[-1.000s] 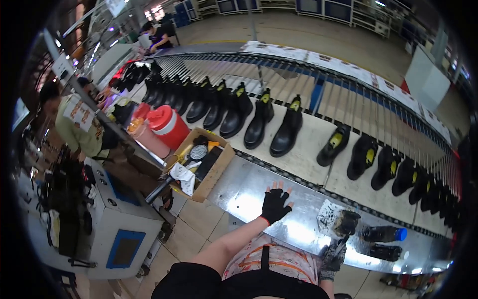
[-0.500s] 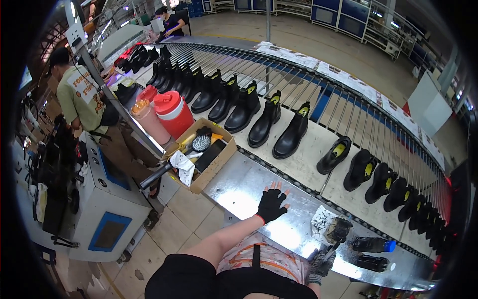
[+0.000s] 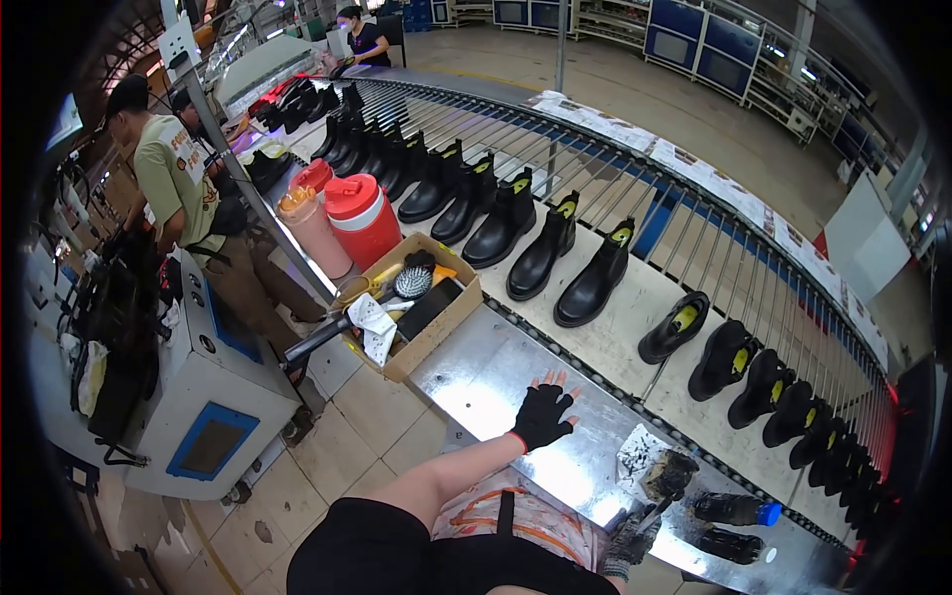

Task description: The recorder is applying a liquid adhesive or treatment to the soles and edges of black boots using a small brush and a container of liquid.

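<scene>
My left hand (image 3: 542, 416), in a black fingerless glove, rests with spread fingers on the shiny metal table (image 3: 476, 362). At the lower right, my right hand (image 3: 632, 535) wears a grey glove and is closed around a slim stick-like tool (image 3: 654, 512), whose kind I cannot make out. The tool points toward a dark, smeared lump (image 3: 670, 476) beside a stained white paper (image 3: 639, 452). Beyond the table, a row of black ankle boots (image 3: 593, 275) with yellow-green linings stands on the pale conveyor belt (image 3: 620, 357). Neither hand touches a boot.
A cardboard box (image 3: 444, 315) holds a brush and cloths at the table's left end, near a red-and-white jug (image 3: 363, 220) and a pink tumbler (image 3: 319, 238). Two dark bottles lie at right, one a blue-capped bottle (image 3: 732, 509). A co-worker (image 3: 174, 178) stands at left.
The view has shifted slightly, so the boots and box appear a little further right and lower. My left hand stays on the table. The co-worker at left has changed posture slightly.
</scene>
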Motion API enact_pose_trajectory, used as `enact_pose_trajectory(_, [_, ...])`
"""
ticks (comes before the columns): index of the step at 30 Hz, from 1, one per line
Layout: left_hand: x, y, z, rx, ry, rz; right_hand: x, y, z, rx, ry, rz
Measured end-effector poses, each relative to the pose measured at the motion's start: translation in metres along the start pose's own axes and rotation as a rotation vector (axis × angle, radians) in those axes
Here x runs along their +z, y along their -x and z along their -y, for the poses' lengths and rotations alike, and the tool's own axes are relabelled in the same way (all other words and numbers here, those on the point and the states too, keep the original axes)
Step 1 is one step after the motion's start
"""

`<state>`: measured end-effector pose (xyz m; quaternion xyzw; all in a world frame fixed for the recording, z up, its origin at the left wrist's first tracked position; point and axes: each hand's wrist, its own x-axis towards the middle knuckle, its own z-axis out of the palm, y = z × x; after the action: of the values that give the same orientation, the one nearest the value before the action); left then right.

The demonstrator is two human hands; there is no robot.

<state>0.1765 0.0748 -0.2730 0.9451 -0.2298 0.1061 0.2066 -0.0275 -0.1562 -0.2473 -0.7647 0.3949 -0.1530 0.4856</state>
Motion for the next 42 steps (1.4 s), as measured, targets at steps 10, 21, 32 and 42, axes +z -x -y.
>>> enact_pose_trajectory(10, [-0.003, -0.002, 0.002, -0.031, 0.006, 0.059, 0.011, -0.019, -0.064, -0.095, -0.106, -0.024])
enact_pose_trajectory(21, [-0.005, 0.0, 0.001, -0.06, 0.027, 0.095, 0.006, -0.011, -0.034, -0.048, -0.135, -0.009])
enact_pose_trajectory(32, [-0.001, -0.002, 0.002, -0.018, 0.043, 0.029, 0.007, -0.025, -0.074, -0.058, -0.149, 0.037])
enact_pose_trajectory(42, [-0.001, -0.002, 0.003, -0.024, 0.045, 0.02, 0.004, -0.012, -0.03, -0.015, -0.05, 0.046])
